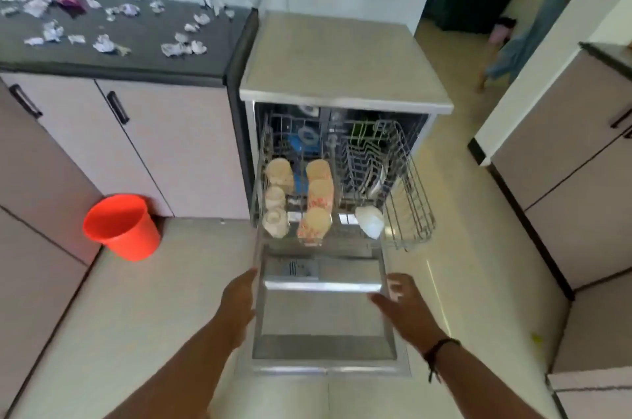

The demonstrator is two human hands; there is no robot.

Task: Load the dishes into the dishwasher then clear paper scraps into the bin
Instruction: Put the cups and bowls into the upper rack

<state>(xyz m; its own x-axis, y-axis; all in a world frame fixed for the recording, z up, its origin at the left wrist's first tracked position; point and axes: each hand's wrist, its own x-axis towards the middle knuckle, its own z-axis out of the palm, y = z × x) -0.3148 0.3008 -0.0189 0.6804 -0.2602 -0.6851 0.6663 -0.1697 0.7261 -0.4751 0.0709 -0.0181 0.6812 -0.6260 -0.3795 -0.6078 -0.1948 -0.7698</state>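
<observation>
Flanking the dishwasher door (325, 316), the left hand (239, 299) lies flat on its edge, the right hand (403, 305) spread. Cups (319, 199) fill the rack (410, 199); scraps (102, 42) litter the counter (143, 59) at ten o'clock.

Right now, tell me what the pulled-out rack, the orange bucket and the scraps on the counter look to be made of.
Rack: looks like coated metal wire, pale grey; thin open grid with bent tines. Orange bucket: most likely plastic; uniform bright colour, smooth matte wall, thin rim. Scraps: crumpled paper, white to pale lilac; sharp creases. They lie on a dark counter.
</observation>
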